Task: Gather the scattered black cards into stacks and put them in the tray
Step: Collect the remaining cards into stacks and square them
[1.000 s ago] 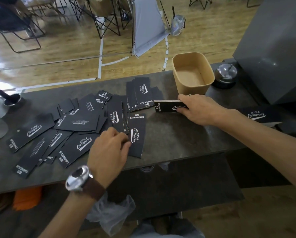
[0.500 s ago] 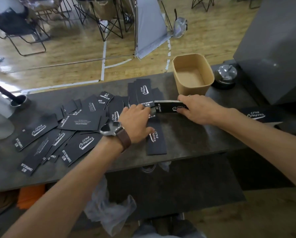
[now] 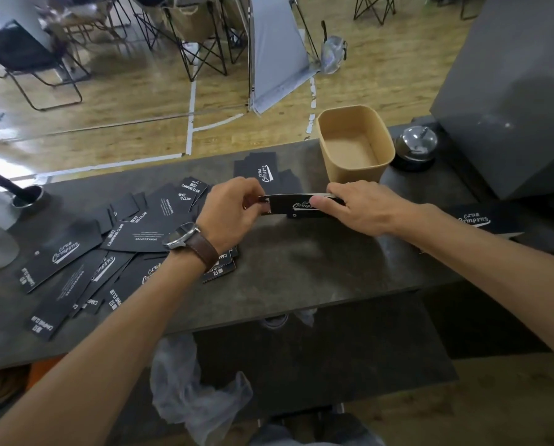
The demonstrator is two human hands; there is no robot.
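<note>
Left hand: the left hand point(image 3: 233, 210) is raised just above the counter, fingers curled, pinching the left end of a small stack of black cards point(image 3: 296, 206); a watch point(image 3: 180, 238) on a brown strap sits on the wrist.
Right hand: the right hand point(image 3: 359, 206) grips the right end of the same stack, thumb on the near face and fingers curled over the top edge.
Stack: held on edge between both hands, white script lettering facing the camera, just in front of the tray.
Tray: a tan paper tray point(image 3: 356, 169) stands upright on the far side of the counter, just behind the right hand; only its bare bottom shows inside.
Loose cards: many black cards point(image 3: 76, 252) lie overlapping on the left half of the counter; a few more point(image 3: 266, 173) lie behind the hands, beside the tray.
Counter: a dark grey counter point(image 3: 317, 272) bears everything.
Bell: a shiny metal bell point(image 3: 415, 146) on a dark base sits just right of the tray.
Far right: one more black card point(image 3: 476, 218) lies near the right forearm.
Below: a crumpled clear plastic bag point(image 3: 192, 394) shows under the counter edge.
</note>
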